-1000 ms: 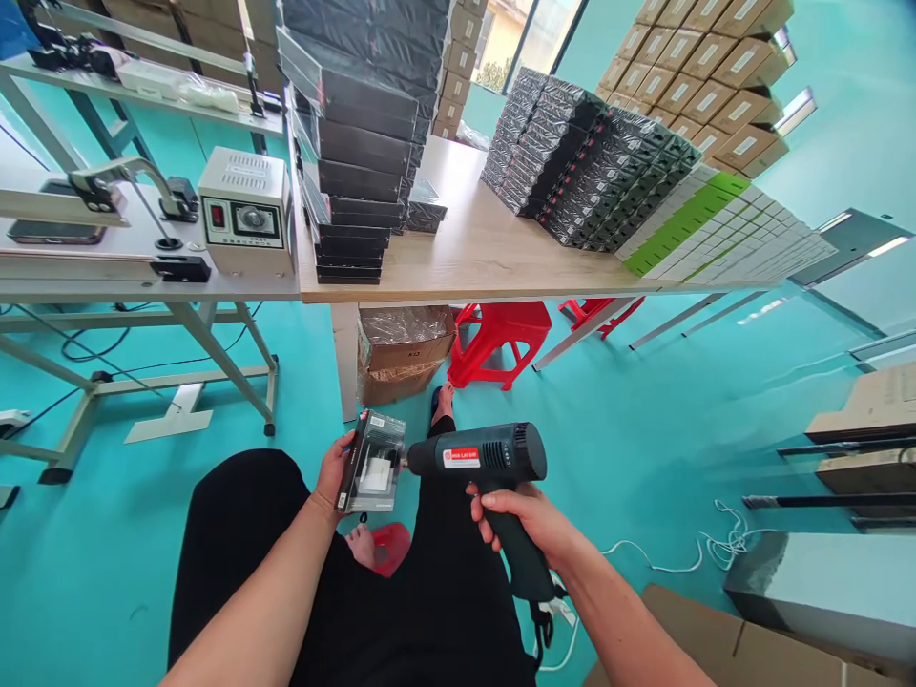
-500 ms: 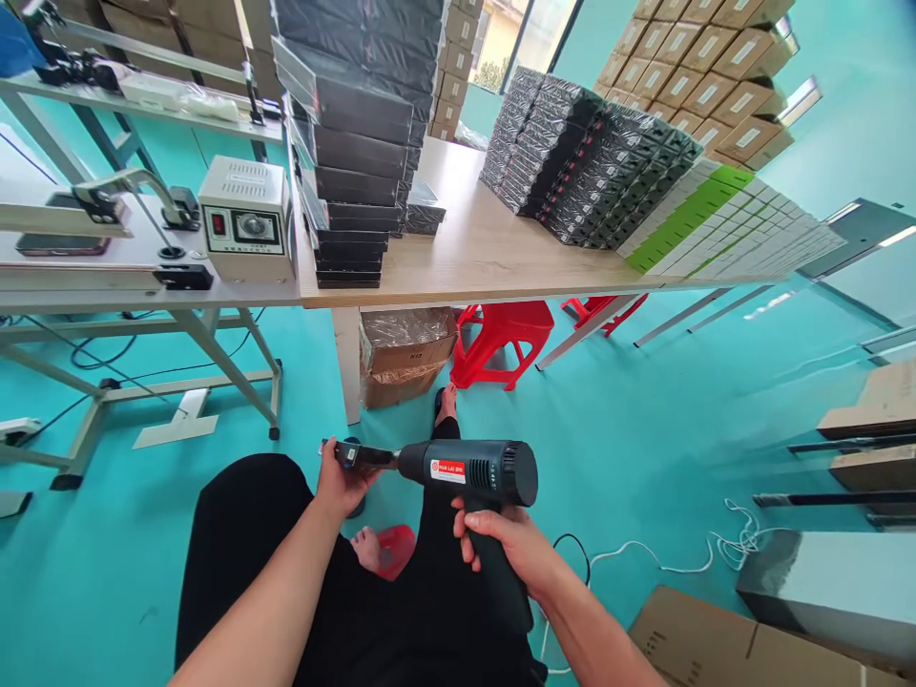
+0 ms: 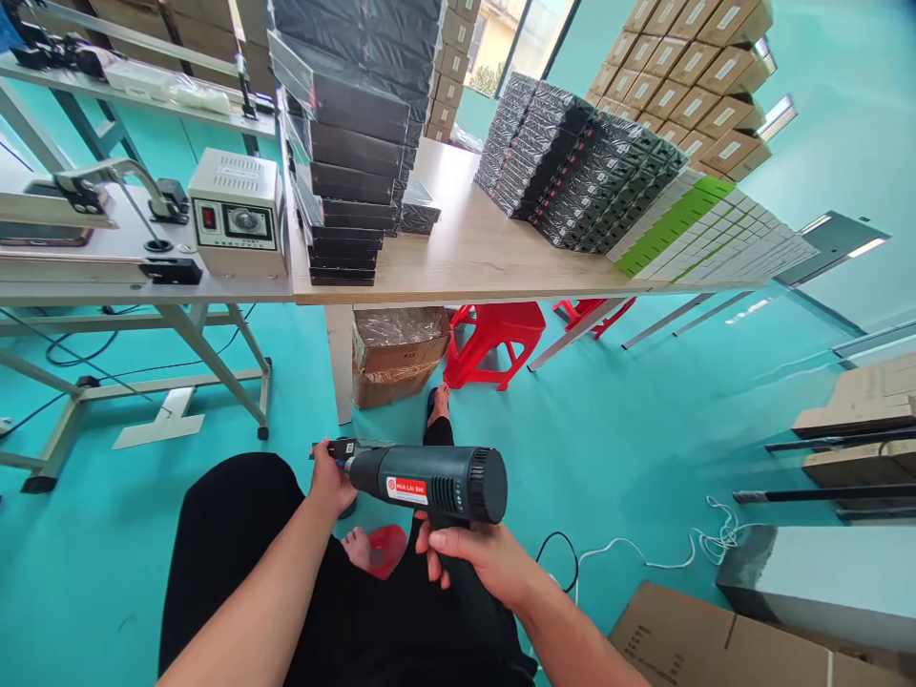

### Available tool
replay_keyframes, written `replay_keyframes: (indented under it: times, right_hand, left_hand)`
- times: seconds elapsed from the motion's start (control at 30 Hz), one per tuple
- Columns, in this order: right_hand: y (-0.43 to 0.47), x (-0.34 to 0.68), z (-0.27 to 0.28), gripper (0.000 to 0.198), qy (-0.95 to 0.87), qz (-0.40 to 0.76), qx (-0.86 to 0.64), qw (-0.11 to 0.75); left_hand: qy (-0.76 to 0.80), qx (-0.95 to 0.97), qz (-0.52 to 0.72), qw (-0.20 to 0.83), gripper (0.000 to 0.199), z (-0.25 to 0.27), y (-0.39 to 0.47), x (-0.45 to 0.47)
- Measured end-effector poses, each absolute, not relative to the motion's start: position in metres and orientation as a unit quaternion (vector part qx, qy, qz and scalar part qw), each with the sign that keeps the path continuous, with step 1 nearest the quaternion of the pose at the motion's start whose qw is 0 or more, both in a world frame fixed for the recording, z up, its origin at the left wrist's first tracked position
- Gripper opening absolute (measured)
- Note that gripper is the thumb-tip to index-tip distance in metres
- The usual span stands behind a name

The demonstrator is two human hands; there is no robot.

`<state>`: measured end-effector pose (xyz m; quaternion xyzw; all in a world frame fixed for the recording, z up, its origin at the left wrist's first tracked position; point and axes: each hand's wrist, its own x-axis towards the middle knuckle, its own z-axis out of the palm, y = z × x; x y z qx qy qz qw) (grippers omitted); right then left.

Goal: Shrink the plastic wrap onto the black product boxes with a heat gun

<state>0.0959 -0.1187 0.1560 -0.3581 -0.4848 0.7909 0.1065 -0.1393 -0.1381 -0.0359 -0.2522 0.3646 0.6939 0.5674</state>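
My right hand (image 3: 476, 558) is wrapped round the handle of a dark heat gun (image 3: 429, 480) with a red and white label on its side. The gun's nozzle points left. My left hand (image 3: 330, 485) grips a flat black box (image 3: 343, 447) with a small white label at one end. Nozzle and box overlap in view, so I cannot tell whether they touch. Part of the box is hidden behind the gun. Both are held above my lap, in front of the table.
Stacked black boxes (image 3: 358, 162) stand at the left of the wooden table (image 3: 458, 258), with wrapped stacks (image 3: 572, 157) further right. A beige control box (image 3: 238, 215) sits on the left bench. Below are a red stool (image 3: 493, 339) and a carton (image 3: 401, 353). A white cord (image 3: 636, 549) lies on the floor.
The heat gun has moved left, and its nozzle now reaches across the near side of the black box. My left hand still holds the box, and the view has shifted slightly.
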Motion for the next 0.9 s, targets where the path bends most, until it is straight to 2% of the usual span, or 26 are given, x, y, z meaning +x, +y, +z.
replay_keyframes:
  times: [0.13,0.3,0.67,0.9]
  right_hand:
    - [-0.109,0.097,0.148,0.032,-0.445,0.752,-0.451,0.183]
    - [-0.094,0.119,0.141,0.029,-0.409,0.768,-0.468,0.156]
    - [-0.095,0.118,0.132,0.030,-0.389,0.773,-0.470,0.176]
    - [-0.109,0.111,0.150,0.027,-0.430,0.781,-0.431,0.142]
  left_hand:
    - [0.342,-0.258,0.696,0.576,0.041,-0.035,-0.141,-0.139]
    - [0.322,-0.270,0.707,0.569,0.042,-0.036,-0.141,-0.140]
    - [0.326,-0.279,0.698,0.573,0.043,-0.035,-0.141,-0.138]
    - [0.357,-0.258,0.694,0.569,0.039,-0.040,-0.138,-0.139]
